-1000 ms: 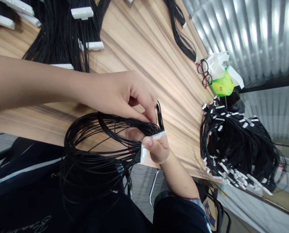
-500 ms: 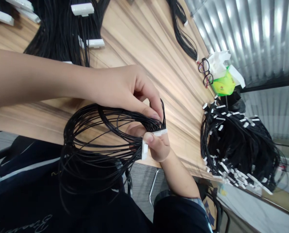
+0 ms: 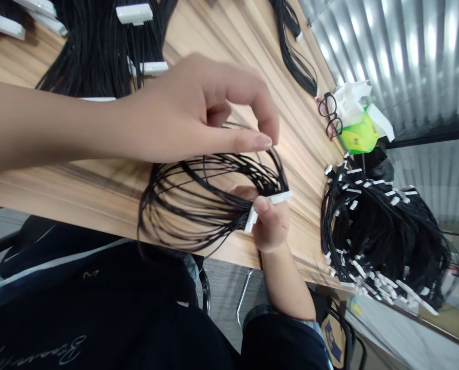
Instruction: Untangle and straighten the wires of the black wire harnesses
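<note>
My right hand (image 3: 270,221) grips a looped black wire harness (image 3: 198,226) near its two white connectors. The thumb presses where the upper connector (image 3: 281,197) and the lower connector (image 3: 250,221) come close together, set at an angle to each other. Thin black wires run from both and form a loose loop over the table's front edge. Above the loop, my left hand (image 3: 229,113) has thumb and forefinger closed at black wires rising from the upper connector. How many wires it pinches is hidden. That hand is slightly blurred.
More black harnesses (image 3: 94,51) with white connectors lie at the upper left of the wooden table (image 3: 222,31). A wire bundle (image 3: 297,67) rests at the back. Glasses (image 3: 329,115), a green tissue pack (image 3: 358,134) and a large harness pile (image 3: 387,236) are at the right.
My left hand has moved up, away from the connectors. My right hand, with the harness, has shifted a little right and up, and the loop has lifted off the dark clothing.
</note>
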The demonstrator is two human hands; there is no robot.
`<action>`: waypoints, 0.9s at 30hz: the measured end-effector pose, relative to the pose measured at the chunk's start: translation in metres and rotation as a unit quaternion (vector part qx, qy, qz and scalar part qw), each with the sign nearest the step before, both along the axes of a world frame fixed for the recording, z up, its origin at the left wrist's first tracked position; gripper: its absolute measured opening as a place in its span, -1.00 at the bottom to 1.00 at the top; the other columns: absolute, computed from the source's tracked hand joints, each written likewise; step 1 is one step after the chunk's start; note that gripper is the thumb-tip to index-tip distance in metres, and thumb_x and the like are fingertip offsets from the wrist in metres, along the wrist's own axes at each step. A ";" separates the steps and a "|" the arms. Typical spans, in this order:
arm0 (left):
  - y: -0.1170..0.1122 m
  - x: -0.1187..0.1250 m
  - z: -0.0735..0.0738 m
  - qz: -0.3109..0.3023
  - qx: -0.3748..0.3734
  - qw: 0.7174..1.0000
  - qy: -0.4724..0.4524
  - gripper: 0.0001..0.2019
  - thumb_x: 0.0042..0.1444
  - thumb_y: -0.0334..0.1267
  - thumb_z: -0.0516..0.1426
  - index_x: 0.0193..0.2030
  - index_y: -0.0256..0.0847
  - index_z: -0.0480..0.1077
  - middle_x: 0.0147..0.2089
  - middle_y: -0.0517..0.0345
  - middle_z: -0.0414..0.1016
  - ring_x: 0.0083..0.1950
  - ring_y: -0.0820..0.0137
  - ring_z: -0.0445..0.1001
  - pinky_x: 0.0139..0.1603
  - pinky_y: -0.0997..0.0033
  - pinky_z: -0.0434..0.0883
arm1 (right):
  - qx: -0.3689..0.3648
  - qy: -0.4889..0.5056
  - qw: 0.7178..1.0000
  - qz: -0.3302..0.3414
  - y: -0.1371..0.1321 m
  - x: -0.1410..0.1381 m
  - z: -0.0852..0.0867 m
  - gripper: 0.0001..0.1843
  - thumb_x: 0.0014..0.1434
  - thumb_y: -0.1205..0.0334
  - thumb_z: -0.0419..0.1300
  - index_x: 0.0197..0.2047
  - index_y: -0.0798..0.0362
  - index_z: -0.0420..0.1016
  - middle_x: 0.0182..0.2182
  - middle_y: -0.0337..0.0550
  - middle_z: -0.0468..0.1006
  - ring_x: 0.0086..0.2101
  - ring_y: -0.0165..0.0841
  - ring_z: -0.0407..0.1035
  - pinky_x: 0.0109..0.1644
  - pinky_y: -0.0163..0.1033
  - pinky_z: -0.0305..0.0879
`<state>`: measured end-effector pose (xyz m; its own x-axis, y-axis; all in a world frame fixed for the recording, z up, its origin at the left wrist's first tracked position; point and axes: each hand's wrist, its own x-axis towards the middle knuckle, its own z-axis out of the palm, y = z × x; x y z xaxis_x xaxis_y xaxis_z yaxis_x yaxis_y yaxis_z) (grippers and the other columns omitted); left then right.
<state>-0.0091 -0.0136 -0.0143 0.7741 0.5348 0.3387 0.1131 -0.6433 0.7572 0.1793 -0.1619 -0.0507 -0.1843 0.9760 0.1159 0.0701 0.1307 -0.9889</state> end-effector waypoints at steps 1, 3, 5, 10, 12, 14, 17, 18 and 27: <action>-0.002 -0.002 0.000 0.023 0.044 0.998 -0.034 -0.66 0.42 0.00 0.08 -0.07 -0.17 0.57 -0.12 0.22 0.58 -0.42 0.65 0.21 -0.33 0.48 0.22 | 0.019 -0.018 0.999 -0.030 0.000 0.002 0.002 -0.54 0.45 -0.08 0.03 -0.43 -0.04 0.38 -0.56 -0.26 0.41 -0.54 -0.33 0.38 -0.42 -0.16 0.37; -0.005 -0.006 -0.003 0.010 0.133 0.987 -0.087 -0.66 0.44 -0.04 0.05 -0.12 -0.16 0.58 -0.21 0.25 0.54 -0.33 0.62 0.34 -0.22 0.47 0.25 | 0.042 -0.053 0.995 -0.072 0.001 0.004 0.003 -0.55 0.45 -0.08 0.03 -0.42 -0.05 0.42 -0.54 -0.24 0.44 -0.50 -0.31 0.40 -0.36 -0.14 0.39; -0.007 -0.009 -0.008 -0.016 0.235 0.967 -0.099 -0.69 0.44 -0.08 0.04 -0.10 -0.12 0.59 -0.28 0.29 0.53 -0.28 0.62 0.42 -0.25 0.53 0.22 | 0.055 -0.074 0.991 -0.096 0.001 0.004 0.002 -0.53 0.46 -0.06 0.01 -0.42 -0.06 0.44 -0.51 -0.22 0.47 -0.47 -0.29 0.42 -0.32 -0.12 0.38; -0.008 -0.015 -0.015 -0.049 0.374 0.923 -0.072 -0.75 0.44 -0.14 0.09 -0.12 -0.10 0.60 -0.41 0.33 0.44 -0.42 0.65 0.34 -0.38 0.51 0.17 | 0.077 -0.096 0.980 -0.154 0.001 -0.001 -0.004 -0.57 0.47 -0.02 0.04 -0.42 -0.08 0.44 -0.54 -0.26 0.43 -0.48 -0.33 0.35 -0.34 -0.17 0.31; -0.008 -0.015 -0.014 -0.051 0.387 0.920 -0.032 -0.67 0.48 -0.20 0.00 -0.13 -0.12 0.60 -0.40 0.32 0.44 -0.38 0.64 0.36 -0.34 0.49 0.19 | 0.075 -0.107 0.976 -0.173 0.001 -0.002 -0.006 -0.53 0.47 -0.06 0.02 -0.45 -0.08 0.42 -0.56 -0.27 0.42 -0.50 -0.35 0.33 -0.36 -0.20 0.29; -0.006 -0.012 -0.013 -0.046 0.431 0.900 -0.050 -0.65 0.48 -0.30 -0.03 -0.14 -0.13 0.60 -0.36 0.32 0.49 -0.38 0.63 0.37 -0.34 0.48 0.20 | 0.060 -0.112 0.974 -0.189 0.000 -0.004 -0.008 -0.48 0.48 -0.10 -0.01 -0.46 -0.06 0.41 -0.57 -0.26 0.43 -0.51 -0.36 0.34 -0.39 -0.21 0.28; -0.004 -0.007 -0.012 -0.018 0.500 0.859 -0.111 -0.69 0.43 -0.41 0.02 -0.21 -0.17 0.58 -0.34 0.32 0.56 -0.42 0.58 0.41 -0.39 0.46 0.25 | 0.021 -0.122 0.970 -0.209 0.001 -0.006 -0.009 -0.45 0.47 -0.11 -0.01 -0.48 -0.04 0.42 -0.58 -0.24 0.46 -0.52 -0.37 0.36 -0.40 -0.22 0.27; -0.004 -0.006 -0.012 -0.019 0.512 0.852 -0.105 -0.71 0.42 -0.42 0.03 -0.22 -0.18 0.57 -0.33 0.31 0.57 -0.40 0.55 0.44 -0.38 0.46 0.29 | 0.015 -0.123 0.969 -0.213 0.002 -0.007 -0.009 -0.46 0.47 -0.10 0.00 -0.49 -0.03 0.42 -0.58 -0.24 0.48 -0.51 -0.37 0.37 -0.39 -0.22 0.27; -0.013 0.009 -0.025 0.007 0.470 0.882 -0.045 -0.67 0.48 -0.28 -0.10 -0.24 -0.20 0.43 -0.32 0.16 0.52 -0.28 0.35 0.48 -0.31 0.27 0.31 | 0.023 -0.137 0.965 -0.224 0.001 -0.010 -0.007 -0.49 0.46 -0.04 0.07 -0.49 0.00 0.44 -0.59 -0.27 0.46 -0.54 -0.40 0.33 -0.44 -0.25 0.21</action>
